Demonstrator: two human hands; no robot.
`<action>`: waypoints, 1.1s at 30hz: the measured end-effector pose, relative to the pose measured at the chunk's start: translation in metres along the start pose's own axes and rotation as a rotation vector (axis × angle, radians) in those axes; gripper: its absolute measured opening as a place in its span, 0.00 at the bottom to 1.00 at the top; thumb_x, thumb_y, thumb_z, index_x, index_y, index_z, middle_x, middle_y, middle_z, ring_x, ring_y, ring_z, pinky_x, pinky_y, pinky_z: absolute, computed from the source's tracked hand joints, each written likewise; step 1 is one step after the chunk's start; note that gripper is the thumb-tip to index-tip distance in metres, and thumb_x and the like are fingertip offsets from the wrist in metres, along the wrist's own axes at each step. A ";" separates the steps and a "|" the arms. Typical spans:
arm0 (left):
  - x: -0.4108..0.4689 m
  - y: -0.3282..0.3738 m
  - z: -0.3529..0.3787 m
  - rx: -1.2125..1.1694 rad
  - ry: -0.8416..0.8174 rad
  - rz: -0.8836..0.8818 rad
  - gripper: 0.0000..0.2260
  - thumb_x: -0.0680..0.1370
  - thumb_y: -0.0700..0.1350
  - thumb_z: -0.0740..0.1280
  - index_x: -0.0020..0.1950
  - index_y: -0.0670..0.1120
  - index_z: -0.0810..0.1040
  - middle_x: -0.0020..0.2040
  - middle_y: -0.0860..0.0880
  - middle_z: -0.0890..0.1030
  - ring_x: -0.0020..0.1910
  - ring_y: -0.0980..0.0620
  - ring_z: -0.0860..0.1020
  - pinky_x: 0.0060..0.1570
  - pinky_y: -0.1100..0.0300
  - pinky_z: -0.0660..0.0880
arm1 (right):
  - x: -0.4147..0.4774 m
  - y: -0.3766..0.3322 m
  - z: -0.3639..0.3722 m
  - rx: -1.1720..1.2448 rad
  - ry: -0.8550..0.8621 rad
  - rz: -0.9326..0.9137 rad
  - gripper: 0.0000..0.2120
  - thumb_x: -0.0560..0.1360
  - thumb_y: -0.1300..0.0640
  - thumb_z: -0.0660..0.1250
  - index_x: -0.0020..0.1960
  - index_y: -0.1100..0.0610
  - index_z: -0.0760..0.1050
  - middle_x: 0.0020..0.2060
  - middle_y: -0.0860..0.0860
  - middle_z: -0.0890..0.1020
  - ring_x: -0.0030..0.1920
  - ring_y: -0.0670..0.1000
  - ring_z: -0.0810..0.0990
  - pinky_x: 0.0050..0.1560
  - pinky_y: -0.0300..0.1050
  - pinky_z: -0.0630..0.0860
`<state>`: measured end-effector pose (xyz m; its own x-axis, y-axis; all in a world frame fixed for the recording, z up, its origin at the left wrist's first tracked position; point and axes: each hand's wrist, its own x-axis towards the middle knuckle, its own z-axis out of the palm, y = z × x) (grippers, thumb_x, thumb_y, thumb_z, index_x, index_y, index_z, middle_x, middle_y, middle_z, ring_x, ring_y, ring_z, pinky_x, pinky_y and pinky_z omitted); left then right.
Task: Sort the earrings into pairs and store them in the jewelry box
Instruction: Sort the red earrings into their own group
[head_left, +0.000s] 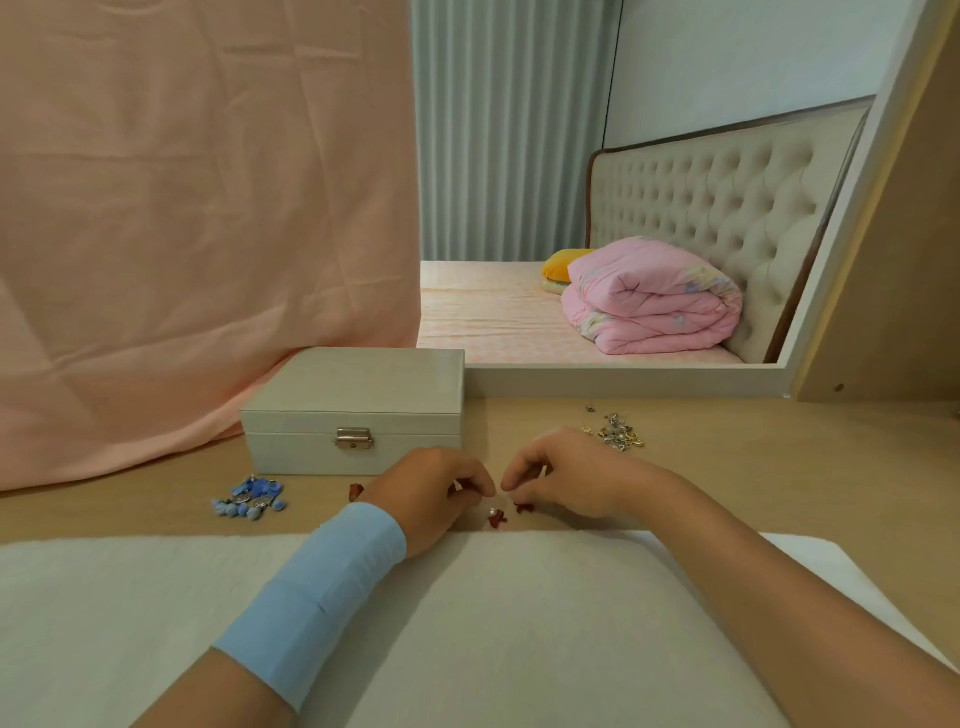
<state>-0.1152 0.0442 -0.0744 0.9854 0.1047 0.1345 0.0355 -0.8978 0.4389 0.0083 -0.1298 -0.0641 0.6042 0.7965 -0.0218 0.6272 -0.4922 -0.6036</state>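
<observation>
Jewelry box (353, 410) shut, long axis left-right, clasp (354, 438) facing camera.

The left hand (441, 493) and right hand (566, 478) meet on the wooden desk (753, 478), fingers curled, tips almost touching just above the red earrings (497, 518). Whether either pinches one is too small to tell. From the hands, the closed jewelry box (353, 415) sits at eleven o'clock, the blue earrings (249, 499) at nine and the silver and gold earrings (618, 431) at two.

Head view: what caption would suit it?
Left hand and right hand pinch red earrings before the closed jewelry box.
</observation>
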 end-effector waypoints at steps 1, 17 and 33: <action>-0.001 -0.001 -0.001 -0.006 0.004 -0.003 0.10 0.81 0.45 0.63 0.52 0.60 0.82 0.50 0.60 0.78 0.48 0.59 0.77 0.53 0.63 0.74 | 0.001 0.000 0.002 0.016 0.020 0.007 0.04 0.75 0.58 0.75 0.50 0.52 0.85 0.39 0.45 0.86 0.33 0.34 0.78 0.38 0.27 0.70; -0.001 -0.012 -0.003 0.115 -0.038 -0.057 0.10 0.77 0.55 0.69 0.57 0.58 0.80 0.50 0.60 0.80 0.48 0.58 0.77 0.49 0.61 0.75 | -0.002 -0.005 0.008 -0.098 -0.009 0.033 0.07 0.75 0.55 0.74 0.51 0.45 0.86 0.43 0.44 0.85 0.33 0.36 0.76 0.38 0.29 0.72; -0.004 -0.009 -0.005 0.176 -0.018 -0.046 0.09 0.77 0.53 0.69 0.56 0.58 0.81 0.52 0.58 0.81 0.47 0.56 0.77 0.49 0.61 0.76 | 0.000 -0.013 0.023 -0.088 0.020 -0.009 0.07 0.73 0.49 0.76 0.49 0.42 0.81 0.41 0.42 0.83 0.34 0.35 0.76 0.37 0.30 0.67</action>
<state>-0.1207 0.0539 -0.0747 0.9848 0.1412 0.1016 0.1076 -0.9533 0.2822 -0.0114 -0.1152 -0.0748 0.6079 0.7940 -0.0003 0.6726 -0.5152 -0.5311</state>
